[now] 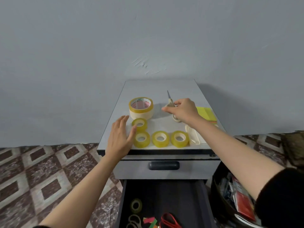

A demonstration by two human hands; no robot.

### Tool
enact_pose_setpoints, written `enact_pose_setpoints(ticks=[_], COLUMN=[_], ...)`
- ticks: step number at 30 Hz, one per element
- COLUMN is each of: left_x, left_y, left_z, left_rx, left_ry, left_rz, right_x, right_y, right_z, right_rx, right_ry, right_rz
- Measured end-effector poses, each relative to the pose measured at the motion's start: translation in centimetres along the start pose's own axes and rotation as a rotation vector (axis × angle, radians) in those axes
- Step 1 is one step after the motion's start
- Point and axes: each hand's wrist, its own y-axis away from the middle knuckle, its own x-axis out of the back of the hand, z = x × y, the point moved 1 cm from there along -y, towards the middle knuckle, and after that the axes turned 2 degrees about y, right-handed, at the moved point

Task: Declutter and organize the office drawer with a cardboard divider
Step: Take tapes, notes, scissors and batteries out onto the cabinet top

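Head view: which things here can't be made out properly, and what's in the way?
- Beige scissors: handles hidden under the right hand.
- Open drawer: its near end, with grey scissors and red handles, cut off by the bottom edge.
- Large tape roll: label print too small to read.
- Black bin: contents blurred, partly behind the right forearm.

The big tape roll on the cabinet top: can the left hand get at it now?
Probably yes. The left hand is open, and the big tape roll stands uncovered just beyond its fingertips; the right hand is aside, holding the scissors.
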Motion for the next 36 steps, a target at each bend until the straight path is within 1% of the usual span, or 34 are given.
enact_pose_setpoints(ticks=[6, 9, 11, 13, 20, 25, 28, 31, 32, 34, 36], left_x=[-0.3, -0.4, -0.5, -0.5, -0.7, -0.4, 0.2, 1.5, 2.0, 3.1, 3.6], left_y=[-0.1, -0.1, -0.1, 0.0, -0.1, -0.1, -0.1, 0.8, 1.5, 4.0, 7.1], left_z=[-0.1, -0.1, -0.1, -0.1, -0.1, -0.2, 0.0, 0.6, 0.6, 1.0, 1.5], left_rx=[-0.008, -0.016, -0.019, -0.025, -0.027, 0.012, 0.077, 0.189, 0.2, 0.154, 0.108], left_ry=[-0.001, 0.006, 0.006, 0.007, 0.008, 0.028, 0.126, 0.273, 0.293, 0.277, 0.273], left_rz=[0.004, 0.022, 0.025, 0.022, 0.035, 0.03, -0.007, 0.019, 0.034, 0.078, 0.116], right_x=[-2.9, -4.0, -4.8, -5.5, -6.0, -4.9, -3.8, -2.2, -1.7, -0.8, -0.9], right_y=[-1.5, -1.9, -2.1, -2.2, -2.2, -0.6, 1.5, 4.5, 5.4, 8.5, 12.0], right_z=[-1.3, -1.8, -1.8, -1.6, -1.5, -1.6, -2.4, -3.2, -3.2, -2.8, -2.1], right_rx=[0.038, 0.061, 0.067, 0.065, 0.014, 0.027, 0.082, 0.178, 0.198, 0.211, 0.226], right_ry=[0.314, 0.469, 0.543, 0.58, 0.554, 0.522, 0.452, 0.346, 0.299, 0.214, 0.154], right_rz=[0.014, -0.025, -0.055, -0.05, -0.024, 0.06, 0.078, 0.113, 0.133, 0.143, 0.092])
